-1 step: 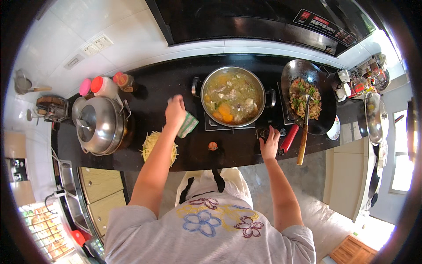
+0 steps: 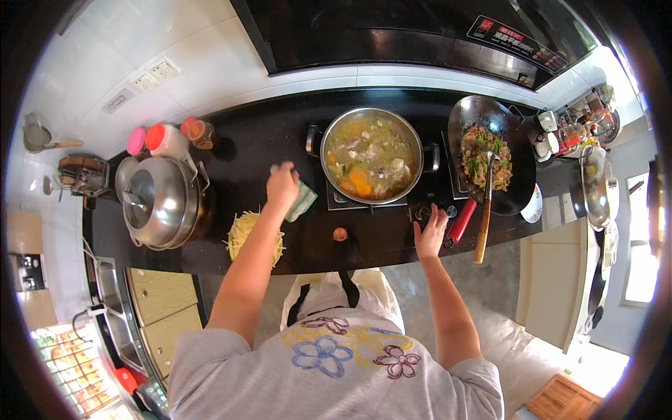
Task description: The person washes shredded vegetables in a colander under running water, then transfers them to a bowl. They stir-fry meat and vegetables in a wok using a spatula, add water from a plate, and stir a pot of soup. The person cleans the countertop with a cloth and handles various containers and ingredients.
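My left hand [image 2: 283, 186] is over the black counter, just left of the soup pot [image 2: 371, 155]. Its fingers are smeared by motion. A folded green and white cloth [image 2: 302, 203] lies against the right side of that hand, partly covered by it; whether I grip it does not show. Under my left forearm sits a heap of pale yellow shredded strips [image 2: 245, 234]. At the front of the stove, my right hand [image 2: 430, 232] rests by a control knob [image 2: 421, 214], thumb and fingers apart. Orange chunks and pale pieces float in the pot's broth.
To the right stands a wok [image 2: 462, 122] of stir-fried food, a wooden-handled spatula [image 2: 481, 227] leaning in it. Its red handle [image 2: 460, 222] is close to my right hand. A lidded steel pot [image 2: 164, 199] and several jars [image 2: 168, 140] stand at left.
My left hand has shifted slightly right and toward me, beside the cloth. My right hand stays by the knob. The pots and wok have not moved.
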### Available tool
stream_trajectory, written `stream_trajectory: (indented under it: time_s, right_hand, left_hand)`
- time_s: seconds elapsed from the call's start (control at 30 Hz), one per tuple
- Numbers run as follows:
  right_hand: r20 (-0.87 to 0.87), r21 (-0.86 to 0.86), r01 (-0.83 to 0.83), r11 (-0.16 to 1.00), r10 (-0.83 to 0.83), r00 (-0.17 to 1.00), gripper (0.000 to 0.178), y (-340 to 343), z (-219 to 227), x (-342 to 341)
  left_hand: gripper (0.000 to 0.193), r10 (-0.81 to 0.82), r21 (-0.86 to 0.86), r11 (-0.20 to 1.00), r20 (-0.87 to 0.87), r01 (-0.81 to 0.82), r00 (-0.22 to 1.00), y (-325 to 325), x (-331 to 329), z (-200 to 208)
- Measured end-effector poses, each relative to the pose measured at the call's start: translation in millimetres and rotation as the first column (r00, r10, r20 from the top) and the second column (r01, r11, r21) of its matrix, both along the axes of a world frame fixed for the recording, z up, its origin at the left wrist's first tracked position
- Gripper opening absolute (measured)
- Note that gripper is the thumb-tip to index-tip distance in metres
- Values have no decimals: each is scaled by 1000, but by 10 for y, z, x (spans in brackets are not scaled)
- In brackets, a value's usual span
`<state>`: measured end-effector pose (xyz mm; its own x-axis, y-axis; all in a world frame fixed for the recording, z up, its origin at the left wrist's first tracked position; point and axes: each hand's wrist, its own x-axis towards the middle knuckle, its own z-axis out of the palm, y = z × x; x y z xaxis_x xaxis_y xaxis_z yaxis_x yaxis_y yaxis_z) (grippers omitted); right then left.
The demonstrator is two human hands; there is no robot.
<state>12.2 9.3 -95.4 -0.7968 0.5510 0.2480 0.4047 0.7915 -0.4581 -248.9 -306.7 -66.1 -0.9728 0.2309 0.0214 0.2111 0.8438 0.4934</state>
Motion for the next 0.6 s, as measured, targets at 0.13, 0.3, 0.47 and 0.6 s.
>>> stream_trajectory:
  time_s: [0.13,0.3,0.47,0.6]
  right_hand:
    - [-65,87,-6,996,11,998,65,-312,-62,239]
    - [-30,-117,-182,976,180,983,53,-792,-7,334]
    - [-34,-267,-301,916,303,952,49,-1140,62,154]
    - [-99,-255,-401,880,389,916,49,-1461,235,-115]
  left_hand:
    - [69,-53,-312,932,382,183,923,199,334,-50]
    - [55,-101,-183,975,132,124,986,70,539,-545]
    - [47,-221,-57,971,172,234,960,-21,679,-371]
    - [57,-465,141,882,101,450,880,-53,905,-123]
